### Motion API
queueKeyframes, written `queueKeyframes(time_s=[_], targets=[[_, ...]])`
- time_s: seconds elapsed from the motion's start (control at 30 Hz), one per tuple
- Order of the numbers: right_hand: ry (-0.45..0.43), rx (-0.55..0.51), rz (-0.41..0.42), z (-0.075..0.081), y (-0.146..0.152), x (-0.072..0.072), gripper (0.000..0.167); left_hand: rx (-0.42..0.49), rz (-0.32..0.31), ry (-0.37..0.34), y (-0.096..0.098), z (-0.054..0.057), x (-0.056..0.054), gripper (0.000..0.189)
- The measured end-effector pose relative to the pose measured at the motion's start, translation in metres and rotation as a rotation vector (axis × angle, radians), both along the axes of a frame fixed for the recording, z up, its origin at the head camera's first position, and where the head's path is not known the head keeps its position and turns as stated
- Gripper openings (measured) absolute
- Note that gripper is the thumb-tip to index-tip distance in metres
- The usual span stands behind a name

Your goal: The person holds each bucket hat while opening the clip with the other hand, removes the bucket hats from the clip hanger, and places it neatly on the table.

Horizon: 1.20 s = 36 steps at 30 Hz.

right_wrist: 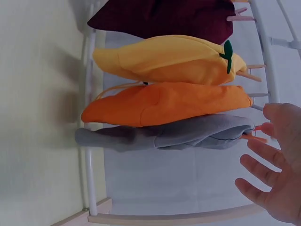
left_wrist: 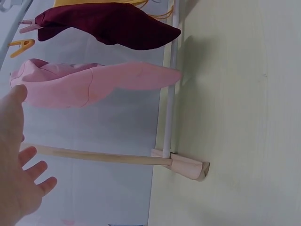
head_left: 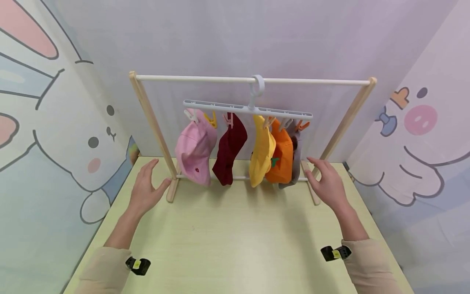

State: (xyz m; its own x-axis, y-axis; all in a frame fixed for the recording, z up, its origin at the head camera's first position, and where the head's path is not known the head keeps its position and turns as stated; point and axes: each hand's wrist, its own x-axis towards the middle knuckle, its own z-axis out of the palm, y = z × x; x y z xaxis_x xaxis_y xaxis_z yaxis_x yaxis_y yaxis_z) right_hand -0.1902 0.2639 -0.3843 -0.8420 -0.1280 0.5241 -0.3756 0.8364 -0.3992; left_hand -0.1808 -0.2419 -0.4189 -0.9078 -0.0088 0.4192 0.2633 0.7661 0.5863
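Observation:
My left hand (head_left: 145,190) is raised in front of the rack's left leg, thumb spread from the fingers, holding nothing. On the other side my right hand (head_left: 328,185) is held likewise by the right leg, also with nothing in it. Between them a pale clip hanger (head_left: 220,107) hangs by its hook from the rack's white top bar (head_left: 312,81). Clothespins on it hold a pink hat (head_left: 194,149), a dark red hat (head_left: 229,149), a yellow hat (head_left: 262,153), an orange hat (head_left: 283,153) and a grey hat (right_wrist: 202,132). The right wrist view shows fingers near the grey hat's clip, apart from it.
Wooden legs (head_left: 152,118) and feet (head_left: 171,192) carry the rack on a light wood-coloured tabletop (head_left: 235,237). A low white crossbar (left_wrist: 169,122) joins the feet behind the hats. Cartoon-printed walls (head_left: 422,183) stand at the left, right and back. One yellow clothespin (head_left: 211,119) sits beside the pink hat.

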Motion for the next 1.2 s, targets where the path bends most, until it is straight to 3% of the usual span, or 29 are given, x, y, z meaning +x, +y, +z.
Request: queueKeyframes(time_s=[0.37,0.7,1.2], targets=[[0.041,-0.074,0.046,0.0,-0.018,-0.005,0.04,0.118,0.011,0.007,0.007,-0.009,-0.003,0.067],[0.081,-0.055,0.057,0.004,-0.035,-0.013,0.038,0.208,0.017,0.011,0.016,-0.011,-0.007,0.066],[0.209,-0.055,0.137,0.014,-0.054,-0.025,0.034,0.243,-0.02,-0.004,0.032,-0.008,-0.013,0.067]])
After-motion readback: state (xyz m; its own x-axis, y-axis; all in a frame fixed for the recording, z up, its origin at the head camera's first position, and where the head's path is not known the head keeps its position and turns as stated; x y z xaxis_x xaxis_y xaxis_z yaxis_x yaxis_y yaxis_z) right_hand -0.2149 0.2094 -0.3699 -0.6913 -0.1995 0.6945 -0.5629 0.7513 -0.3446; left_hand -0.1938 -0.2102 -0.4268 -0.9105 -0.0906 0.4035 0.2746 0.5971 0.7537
